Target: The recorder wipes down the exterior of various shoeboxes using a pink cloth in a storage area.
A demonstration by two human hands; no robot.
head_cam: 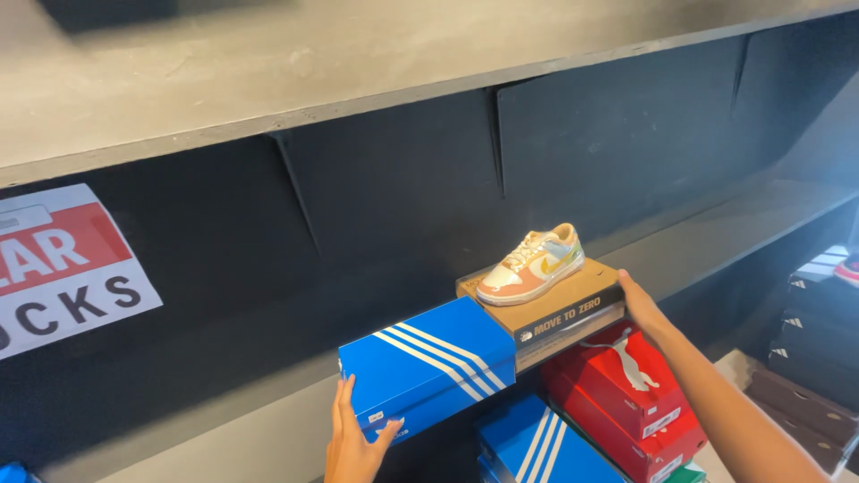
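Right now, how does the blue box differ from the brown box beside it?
The blue box has white diagonal stripes; the brown box is plain cardboard with a dark edge. The brown box carries a sneaker; the blue box's lid is bare. The left hand touches the blue box, the right hand the brown box. Both are closed.

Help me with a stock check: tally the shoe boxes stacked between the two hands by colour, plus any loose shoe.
Blue striped boxes: 2
Red boxes: 2
Brown box: 1
Pastel sneaker: 1
Total: 6
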